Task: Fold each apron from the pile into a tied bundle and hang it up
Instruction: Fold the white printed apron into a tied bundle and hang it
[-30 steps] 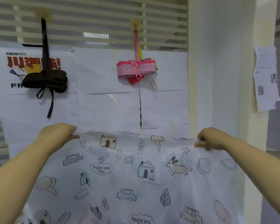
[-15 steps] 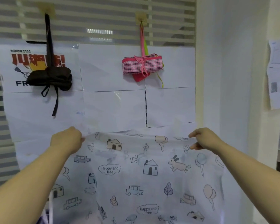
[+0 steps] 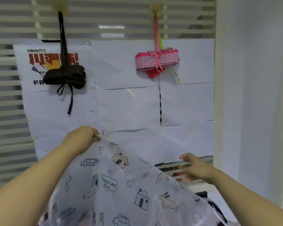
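Note:
A white apron [image 3: 121,185] printed with houses, cars and rabbits hangs in front of me. My left hand [image 3: 82,141] pinches its top corner and holds it up. My right hand [image 3: 194,165] is lower and to the right, off the cloth, fingers loosely spread and holding nothing. The apron's right side slopes down from the left hand. On the wall a black tied apron bundle [image 3: 65,75] hangs from a hook [image 3: 60,5] at the upper left. A pink checked tied bundle [image 3: 157,61] hangs from a second hook [image 3: 155,8] to its right.
White paper sheets [image 3: 129,108] and a poster [image 3: 39,62] cover the slatted window wall. A white pillar [image 3: 252,95] stands to the right. Dark cloth [image 3: 214,207] shows at the lower right under the apron.
My right hand has let go of the apron's right corner and dropped lower. That side of the apron has fallen. My left hand still holds its corner, shifted right.

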